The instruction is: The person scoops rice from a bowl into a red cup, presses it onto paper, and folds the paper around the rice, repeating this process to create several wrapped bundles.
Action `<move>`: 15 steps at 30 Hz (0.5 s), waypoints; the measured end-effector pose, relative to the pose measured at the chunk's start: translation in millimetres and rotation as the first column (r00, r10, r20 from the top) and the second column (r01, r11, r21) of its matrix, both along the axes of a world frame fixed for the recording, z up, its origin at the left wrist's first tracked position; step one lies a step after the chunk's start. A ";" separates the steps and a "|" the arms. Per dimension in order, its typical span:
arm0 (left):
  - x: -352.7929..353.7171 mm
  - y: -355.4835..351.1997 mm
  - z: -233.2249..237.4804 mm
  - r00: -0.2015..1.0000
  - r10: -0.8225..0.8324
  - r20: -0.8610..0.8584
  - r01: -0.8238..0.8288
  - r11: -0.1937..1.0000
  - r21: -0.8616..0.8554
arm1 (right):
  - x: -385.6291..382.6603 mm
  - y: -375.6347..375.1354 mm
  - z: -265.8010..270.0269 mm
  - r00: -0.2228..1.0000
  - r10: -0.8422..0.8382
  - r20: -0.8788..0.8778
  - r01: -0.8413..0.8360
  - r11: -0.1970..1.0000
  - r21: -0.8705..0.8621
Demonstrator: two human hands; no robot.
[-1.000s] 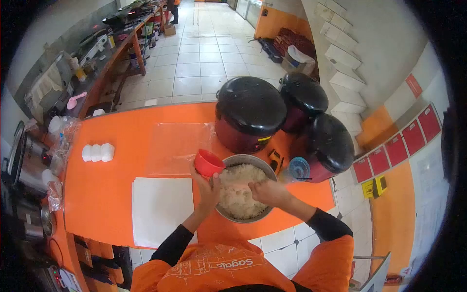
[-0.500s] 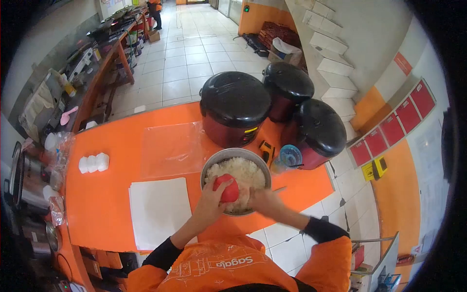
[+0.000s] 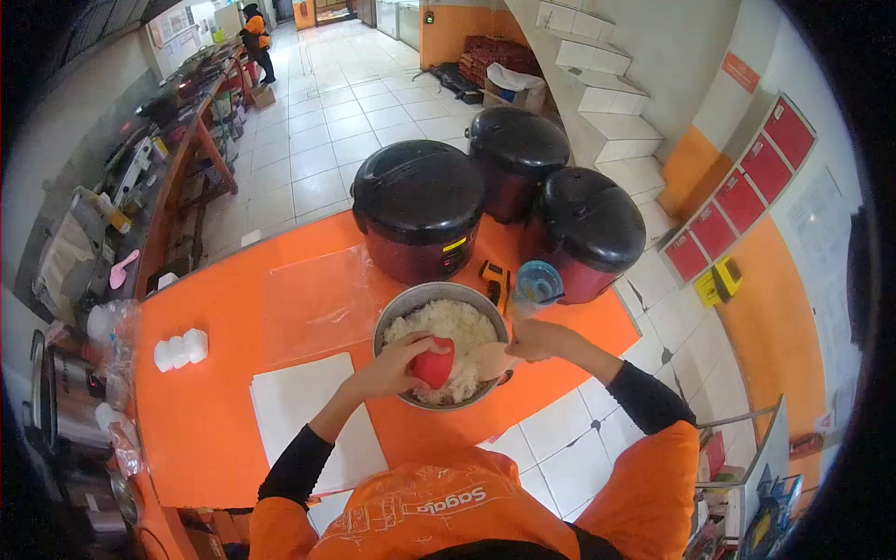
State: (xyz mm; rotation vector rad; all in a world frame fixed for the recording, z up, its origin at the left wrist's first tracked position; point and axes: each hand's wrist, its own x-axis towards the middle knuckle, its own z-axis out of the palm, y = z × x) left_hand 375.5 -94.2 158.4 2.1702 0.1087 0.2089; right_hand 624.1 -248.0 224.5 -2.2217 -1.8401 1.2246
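Observation:
A round metal pot of white rice stands on the orange table. Over its left part, my left hand is closed round a red cup, which is tilted; what is inside it is hidden. At the pot's right rim, my right hand grips the handle of a pale pinkish paddle, whose blade lies over the rice to the right of the cup.
Three black-lidded rice cookers stand behind the pot. A blue cup and a yellow-black device are right of it. White sheets, a plastic bag and white containers lie left. A person stands far back.
The view has shifted. My left hand has turned the red cup, now tilted to the side. My right hand has moved right and up, so the paddle's blade shows more clearly.

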 end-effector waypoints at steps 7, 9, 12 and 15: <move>11.5 -20.7 -15.4 0.999 -0.008 0.033 0.010 0.999 -0.041 | -55.0 -26.6 -26.7 0.926 -0.314 -0.208 0.340 0.935 0.100; 11.4 -31.2 -21.3 0.998 0.019 0.055 -0.025 0.995 0.100 | -69.1 -34.5 -28.5 0.926 -0.326 -0.189 0.364 0.904 0.224; 14.8 -37.5 -8.5 0.998 0.061 -0.010 -0.057 0.976 0.211 | -72.7 -53.7 -69.6 0.944 -0.303 -0.129 0.329 0.849 0.414; 14.1 -54.0 28.1 0.974 0.135 -0.180 -0.038 0.888 0.459 | -76.3 -45.6 -48.9 0.968 -0.240 0.075 0.216 0.946 0.242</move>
